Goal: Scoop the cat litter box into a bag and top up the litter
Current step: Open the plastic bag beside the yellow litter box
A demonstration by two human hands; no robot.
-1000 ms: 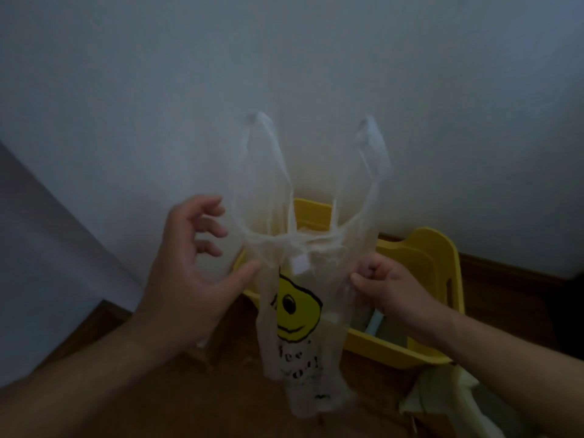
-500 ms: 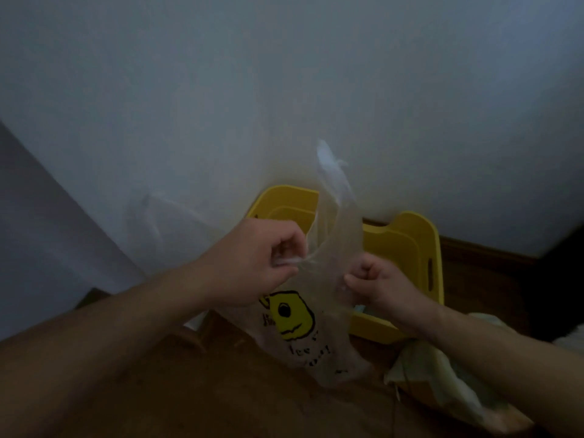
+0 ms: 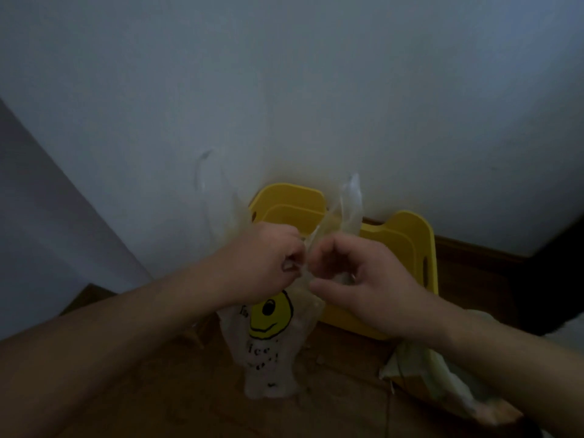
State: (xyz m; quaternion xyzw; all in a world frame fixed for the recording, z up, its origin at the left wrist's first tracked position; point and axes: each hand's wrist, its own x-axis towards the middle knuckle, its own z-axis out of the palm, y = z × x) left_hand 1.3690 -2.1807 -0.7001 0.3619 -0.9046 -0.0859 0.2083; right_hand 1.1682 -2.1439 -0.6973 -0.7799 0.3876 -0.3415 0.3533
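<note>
— Which step?
— Likely opening the smiley plastic bag (image 3: pixel 268 346), hanging before the yellow litter box (image 3: pixel 407 238). Your left hand (image 3: pixel 268 263) clenches its rim; your right hand (image 3: pixel 357 279) pinches alongside.
— Next?
— Spread the mouth.

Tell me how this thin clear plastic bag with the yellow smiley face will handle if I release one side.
Probably very floppy: the thin clear plastic bag hangs crumpled and slack below the left hand and right hand. Likely very light, since its handle loops stand up by themselves. It may sag shut if one side is released.
</note>
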